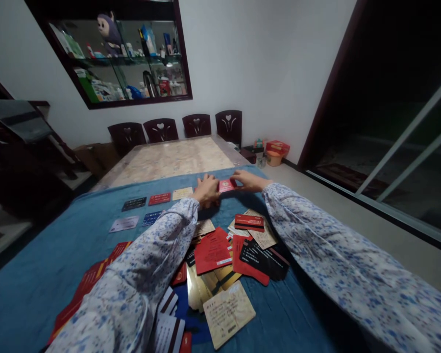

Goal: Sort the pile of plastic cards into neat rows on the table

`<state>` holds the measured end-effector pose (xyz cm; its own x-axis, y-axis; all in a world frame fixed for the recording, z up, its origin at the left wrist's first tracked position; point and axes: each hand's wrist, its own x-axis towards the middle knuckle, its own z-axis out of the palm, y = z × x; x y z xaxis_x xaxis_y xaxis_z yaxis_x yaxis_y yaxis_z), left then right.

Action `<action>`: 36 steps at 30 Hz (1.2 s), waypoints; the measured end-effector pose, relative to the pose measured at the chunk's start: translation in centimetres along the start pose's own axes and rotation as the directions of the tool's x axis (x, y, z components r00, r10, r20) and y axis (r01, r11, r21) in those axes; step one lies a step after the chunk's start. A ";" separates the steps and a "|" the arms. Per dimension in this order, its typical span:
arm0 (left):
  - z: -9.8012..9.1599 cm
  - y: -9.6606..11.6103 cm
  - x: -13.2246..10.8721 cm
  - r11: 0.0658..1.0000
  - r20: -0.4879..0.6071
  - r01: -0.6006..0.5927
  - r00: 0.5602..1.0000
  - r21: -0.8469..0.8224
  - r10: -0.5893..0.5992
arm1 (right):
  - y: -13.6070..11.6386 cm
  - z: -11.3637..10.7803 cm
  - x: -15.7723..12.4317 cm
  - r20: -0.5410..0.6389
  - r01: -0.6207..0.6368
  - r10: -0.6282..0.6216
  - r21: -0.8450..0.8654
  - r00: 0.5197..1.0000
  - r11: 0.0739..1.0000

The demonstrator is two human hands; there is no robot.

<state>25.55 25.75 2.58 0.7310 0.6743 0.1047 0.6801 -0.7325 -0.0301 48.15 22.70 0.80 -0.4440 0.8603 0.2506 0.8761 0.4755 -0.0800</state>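
Note:
A small red card (226, 185) lies between my two hands at the far side of the blue cloth. My right hand (247, 181) pinches its right edge. Bent fingers of my left hand (207, 190) close on its left edge, partly hiding it. To the left are a cream card (183, 193), a red card (159, 198) and a black card (134, 204) in a row. Nearer me sit a blue card (153, 218) and a pale lilac card (124, 224). Below my hands, a loose heap holds red envelopes (215, 250), black cards (262, 260) and gold cards (209, 287).
The blue cloth (18, 274) covers the near part of a marble-patterned table (176, 159). More red cards (84, 284) are partly behind my left sleeve. Dark chairs (229, 126) line the far edge, and a wall cabinet (132, 59) is behind.

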 end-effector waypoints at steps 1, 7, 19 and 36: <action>0.2 -0.1 0.3 1.000 0.006 0.006 1.000 -0.003 -0.006 | 0.2 0.2 0.2 0.003 -0.002 0.002 -0.001 1.000 1.000; 0.9 -0.4 1.6 0.999 0.028 0.037 0.999 -0.014 -0.036 | 1.5 1.4 1.5 0.025 -0.022 0.023 -0.024 0.999 0.999; 1.6 -0.4 3.7 0.997 0.122 0.081 0.989 0.017 -0.083 | 2.6 3.2 2.9 0.094 -0.147 0.150 -0.031 0.984 0.989; 2.4 -0.8 5.0 0.988 0.185 0.134 0.972 0.071 -0.145 | 2.7 3.9 3.5 0.141 -0.245 0.251 -0.055 0.958 0.968</action>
<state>28.79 29.91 0.76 0.6226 0.7787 -0.0774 0.7739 -0.6273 -0.0863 48.21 27.75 -2.28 -0.2320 0.9691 0.0842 0.9672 0.2390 -0.0860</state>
